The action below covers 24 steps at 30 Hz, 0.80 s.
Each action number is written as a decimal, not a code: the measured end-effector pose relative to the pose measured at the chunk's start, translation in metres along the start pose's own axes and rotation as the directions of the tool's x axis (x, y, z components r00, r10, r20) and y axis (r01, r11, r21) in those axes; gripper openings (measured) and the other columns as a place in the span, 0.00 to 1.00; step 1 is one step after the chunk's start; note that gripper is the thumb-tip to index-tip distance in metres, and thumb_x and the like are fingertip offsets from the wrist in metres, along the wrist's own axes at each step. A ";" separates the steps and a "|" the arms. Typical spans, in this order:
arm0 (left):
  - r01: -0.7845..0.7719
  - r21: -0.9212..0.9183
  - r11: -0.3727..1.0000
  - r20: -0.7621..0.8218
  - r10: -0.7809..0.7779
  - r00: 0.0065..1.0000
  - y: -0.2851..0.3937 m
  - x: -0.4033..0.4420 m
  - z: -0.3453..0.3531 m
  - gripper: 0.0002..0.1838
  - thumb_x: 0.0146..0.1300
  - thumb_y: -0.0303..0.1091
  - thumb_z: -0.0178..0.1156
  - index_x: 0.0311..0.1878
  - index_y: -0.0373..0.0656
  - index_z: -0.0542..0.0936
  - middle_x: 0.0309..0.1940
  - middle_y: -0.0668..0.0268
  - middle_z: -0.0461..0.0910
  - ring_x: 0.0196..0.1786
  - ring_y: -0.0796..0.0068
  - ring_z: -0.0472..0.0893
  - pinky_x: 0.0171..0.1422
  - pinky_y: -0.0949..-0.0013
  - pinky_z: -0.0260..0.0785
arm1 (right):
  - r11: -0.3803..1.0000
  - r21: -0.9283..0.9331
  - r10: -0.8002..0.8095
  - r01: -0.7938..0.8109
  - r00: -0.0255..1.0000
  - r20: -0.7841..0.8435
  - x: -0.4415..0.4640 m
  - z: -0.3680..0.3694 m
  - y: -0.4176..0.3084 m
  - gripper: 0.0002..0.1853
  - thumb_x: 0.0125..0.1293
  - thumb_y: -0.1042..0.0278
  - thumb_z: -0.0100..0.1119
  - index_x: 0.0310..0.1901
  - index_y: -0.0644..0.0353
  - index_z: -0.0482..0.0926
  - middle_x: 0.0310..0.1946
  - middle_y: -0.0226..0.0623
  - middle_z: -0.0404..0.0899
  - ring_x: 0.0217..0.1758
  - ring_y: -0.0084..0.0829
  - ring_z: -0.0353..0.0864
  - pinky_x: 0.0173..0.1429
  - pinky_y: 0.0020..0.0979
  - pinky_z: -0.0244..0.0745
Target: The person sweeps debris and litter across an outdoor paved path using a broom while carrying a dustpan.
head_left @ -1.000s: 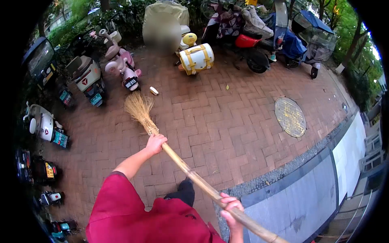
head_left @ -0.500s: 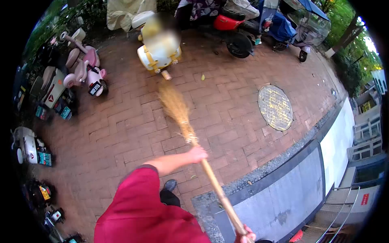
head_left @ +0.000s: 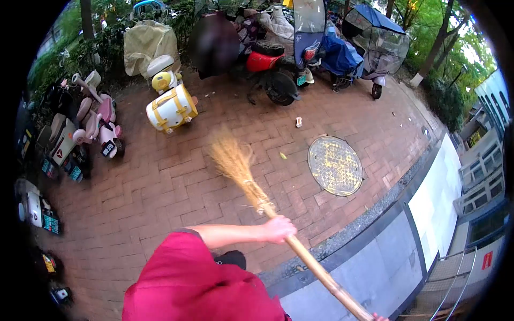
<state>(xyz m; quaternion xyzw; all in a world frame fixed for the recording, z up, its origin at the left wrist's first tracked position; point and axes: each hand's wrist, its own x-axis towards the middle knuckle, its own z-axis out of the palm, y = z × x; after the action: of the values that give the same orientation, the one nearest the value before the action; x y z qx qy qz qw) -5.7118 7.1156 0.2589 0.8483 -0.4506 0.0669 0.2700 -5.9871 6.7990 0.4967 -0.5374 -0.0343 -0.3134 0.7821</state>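
Observation:
A straw broom with a pale wooden handle (head_left: 326,278) runs from the lower right up to its bristles (head_left: 233,158), which are held over the brick paving and slightly blurred. My left hand (head_left: 279,229) is wrapped round the handle just behind the bound neck of the broom. At the bottom edge my right hand (head_left: 379,317) grips the far end of the handle, mostly cut off by the frame. A small pale piece of litter (head_left: 299,122) lies beyond the bristles to the right. Closer in is a yellowish leaf (head_left: 282,155).
A round manhole cover (head_left: 335,165) is set in the bricks at right. A white-and-yellow scooter (head_left: 172,108), a red-and-black scooter (head_left: 267,61) and pink scooters (head_left: 99,120) stand around the paving. Grey slabs (head_left: 353,262) and a metal railing (head_left: 455,278) border the right side.
My view has tilted up and turned. Both hands and the broom handle appear lower and farther right. The pale litter now shows beyond the leaf, where nothing showed before.

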 end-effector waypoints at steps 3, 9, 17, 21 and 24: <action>0.130 0.118 0.984 0.076 -0.139 0.987 -0.056 0.018 -0.016 0.11 0.38 0.35 0.61 0.28 0.50 0.73 0.25 0.67 0.75 0.35 0.63 0.76 0.40 0.59 0.65 | 0.989 0.102 0.115 -0.109 0.992 -0.055 0.058 0.015 0.052 0.13 0.51 0.66 0.63 0.29 0.55 0.66 0.24 0.31 0.65 0.35 0.33 0.66 0.57 0.47 0.57; 0.176 0.201 0.964 -0.019 -0.176 0.984 -0.193 0.104 -0.023 0.11 0.37 0.32 0.60 0.28 0.50 0.73 0.25 0.67 0.74 0.35 0.64 0.75 0.40 0.60 0.65 | 0.949 0.315 -0.033 0.003 0.996 0.088 0.197 -0.006 0.146 0.12 0.53 0.67 0.61 0.28 0.54 0.65 0.23 0.30 0.65 0.31 0.30 0.65 0.55 0.47 0.61; 0.458 0.340 0.821 -0.360 -0.336 0.870 -0.509 0.186 -0.097 0.08 0.37 0.33 0.61 0.23 0.52 0.72 0.22 0.68 0.73 0.33 0.64 0.75 0.38 0.61 0.66 | 0.973 -0.029 0.228 -0.229 0.929 0.291 0.426 0.133 0.377 0.14 0.48 0.63 0.64 0.30 0.55 0.67 0.30 0.36 0.72 0.43 0.38 0.72 0.59 0.48 0.62; 0.770 0.286 0.570 -0.594 -0.525 0.609 -0.614 0.180 -0.148 0.10 0.44 0.27 0.58 0.33 0.49 0.73 0.37 0.68 0.73 0.47 0.62 0.72 0.42 0.57 0.63 | 0.885 -0.162 0.460 -0.437 0.762 0.457 0.486 0.240 0.520 0.17 0.48 0.64 0.65 0.35 0.57 0.68 0.47 0.48 0.74 0.60 0.45 0.68 0.65 0.48 0.57; 0.937 0.215 0.275 -0.444 -0.827 0.345 -0.659 0.176 -0.146 0.18 0.46 0.29 0.60 0.42 0.54 0.72 0.54 0.68 0.67 0.61 0.64 0.64 0.53 0.51 0.64 | 0.837 -0.408 0.547 -0.365 0.564 0.618 0.497 0.316 0.609 0.15 0.55 0.68 0.60 0.44 0.55 0.70 0.56 0.44 0.70 0.61 0.38 0.67 0.65 0.39 0.58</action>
<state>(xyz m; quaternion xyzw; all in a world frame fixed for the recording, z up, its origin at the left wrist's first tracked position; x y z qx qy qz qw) -5.0620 7.3582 0.1825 0.9732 0.1669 0.1070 0.1164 -5.1788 6.9839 0.3248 -0.6934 -0.1564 0.1330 0.6907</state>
